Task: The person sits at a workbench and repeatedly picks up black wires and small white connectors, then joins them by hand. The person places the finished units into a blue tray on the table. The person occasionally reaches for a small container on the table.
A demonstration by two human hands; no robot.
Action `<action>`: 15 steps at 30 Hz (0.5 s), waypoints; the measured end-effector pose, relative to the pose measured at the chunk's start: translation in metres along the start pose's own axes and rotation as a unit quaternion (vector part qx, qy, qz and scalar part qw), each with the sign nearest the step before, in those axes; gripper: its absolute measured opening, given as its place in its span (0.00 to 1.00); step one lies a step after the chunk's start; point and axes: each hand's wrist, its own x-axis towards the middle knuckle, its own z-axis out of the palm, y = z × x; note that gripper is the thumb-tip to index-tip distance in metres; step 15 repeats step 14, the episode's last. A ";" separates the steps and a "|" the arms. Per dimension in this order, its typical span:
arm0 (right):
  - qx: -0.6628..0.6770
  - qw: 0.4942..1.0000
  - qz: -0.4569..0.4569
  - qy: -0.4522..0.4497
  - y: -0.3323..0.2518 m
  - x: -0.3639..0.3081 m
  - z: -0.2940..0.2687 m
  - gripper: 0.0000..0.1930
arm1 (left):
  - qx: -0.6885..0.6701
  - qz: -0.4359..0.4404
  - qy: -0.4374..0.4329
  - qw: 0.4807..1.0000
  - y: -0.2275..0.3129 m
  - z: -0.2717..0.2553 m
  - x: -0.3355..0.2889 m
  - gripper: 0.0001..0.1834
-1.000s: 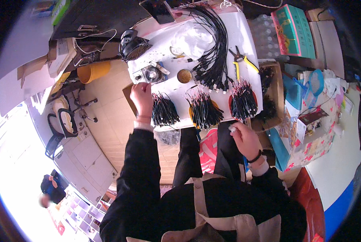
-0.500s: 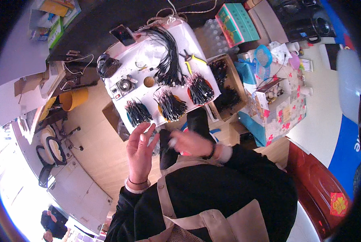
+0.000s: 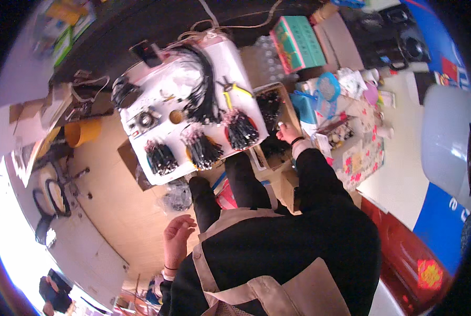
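Note:
My right hand (image 3: 287, 134) reaches out over the cardboard box (image 3: 292, 105) beside the table. Its fingers are curled closed, with a small pale spot at the fingertips; what they hold, if anything, I cannot make out. Below it in the box lie dark bundles of black wires (image 3: 270, 104). My left hand (image 3: 177, 238) hangs near my left thigh, off the table, with loosely bent fingers and nothing visible in it. Along the table's near edge stand three bunches of short black wires: a left bunch (image 3: 160, 158), a middle bunch (image 3: 203, 149) and a right bunch (image 3: 241, 130).
On the white table (image 3: 230, 58) lie long black cables (image 3: 206, 87), yellow-handled pliers (image 3: 235, 92), a small device (image 3: 143, 120), a roll of tape (image 3: 176, 116) and a phone (image 3: 147, 53). A flowered surface (image 3: 363, 160) with a blue basket (image 3: 328, 87) stands to the right.
My right hand has moved from above my lap out to the right, over the cardboard box. My left hand has dropped back from the table edge, its fingers more bent. The view has shifted.

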 end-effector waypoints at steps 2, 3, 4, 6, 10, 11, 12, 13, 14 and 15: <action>-0.094 0.975 -0.133 0.154 0.012 0.026 0.013 0.22 | 0.008 0.022 -0.018 1.000 -0.002 -0.006 -0.023 0.10; -0.179 0.901 -0.239 0.316 0.007 0.029 0.014 0.22 | 0.014 0.027 -0.009 0.999 0.001 -0.013 -0.038 0.10; -0.392 0.889 -0.179 0.155 -0.015 0.038 -0.005 0.19 | 0.010 0.093 0.013 0.995 0.007 -0.024 -0.055 0.10; -0.069 0.925 -0.263 0.267 -0.074 0.012 0.003 0.13 | -0.008 0.187 0.114 0.976 0.017 -0.055 -0.095 0.10; 0.006 0.957 -0.290 -0.018 -0.229 -0.094 0.044 0.07 | -0.016 0.283 0.256 0.924 -0.008 -0.120 -0.168 0.12; 0.061 0.948 -0.289 -0.119 -0.263 -0.126 0.072 0.06 | -0.039 0.283 0.257 0.923 -0.025 -0.134 -0.180 0.12; 0.059 0.933 -0.291 -0.201 -0.290 -0.158 0.101 0.07 | -0.015 0.291 0.281 0.914 -0.045 -0.142 -0.181 0.14; 0.087 0.896 -0.303 -0.312 -0.312 -0.191 0.132 0.07 | 0.055 0.238 0.324 0.914 -0.067 -0.148 -0.185 0.16; 0.016 0.885 -0.295 -0.360 -0.331 -0.221 0.165 0.08 | 0.053 0.234 0.337 0.911 -0.086 -0.161 -0.195 0.16; 0.016 0.885 -0.295 -0.360 -0.331 -0.221 0.165 0.08 | 0.053 0.234 0.337 0.911 -0.086 -0.161 -0.195 0.16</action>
